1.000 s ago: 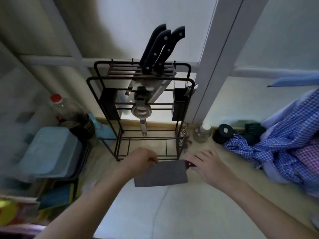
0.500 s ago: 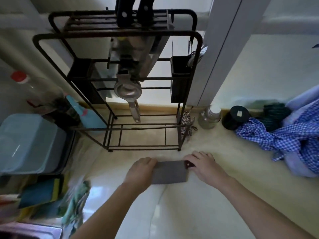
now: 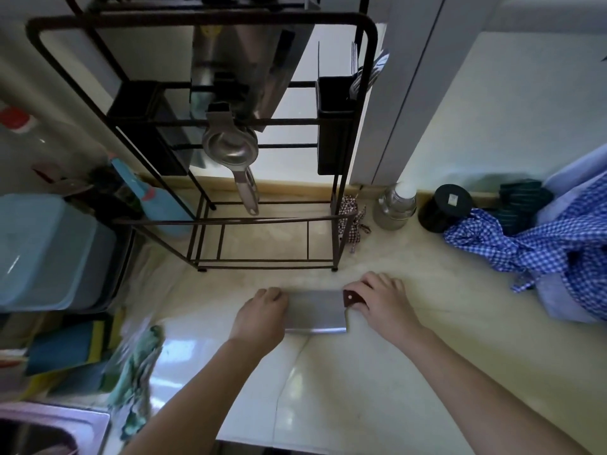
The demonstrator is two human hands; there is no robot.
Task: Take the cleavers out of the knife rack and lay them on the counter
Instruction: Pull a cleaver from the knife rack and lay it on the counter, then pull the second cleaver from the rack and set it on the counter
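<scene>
A steel cleaver (image 3: 317,311) with a dark red handle lies flat on the pale counter (image 3: 377,382), just in front of the black wire knife rack (image 3: 338,224). My right hand (image 3: 382,298) is closed over the handle at the blade's right end. My left hand (image 3: 261,318) rests on the blade's left end with its fingers curled over the edge. Other blades (image 3: 243,70) hang in the rack's top, their handles cut off by the frame.
A metal strainer (image 3: 230,149) hangs in the rack. A blue tub (image 3: 49,251) and sponges (image 3: 65,349) sit left, a sink corner (image 3: 49,428) at bottom left. A glass jar (image 3: 395,205), a black jar (image 3: 445,206) and blue checked cloth (image 3: 542,244) lie right.
The cleaver has come down from in front of the rack onto the counter, both hands staying on it. My view has tilted down, so the rack's knife handles left the frame.
</scene>
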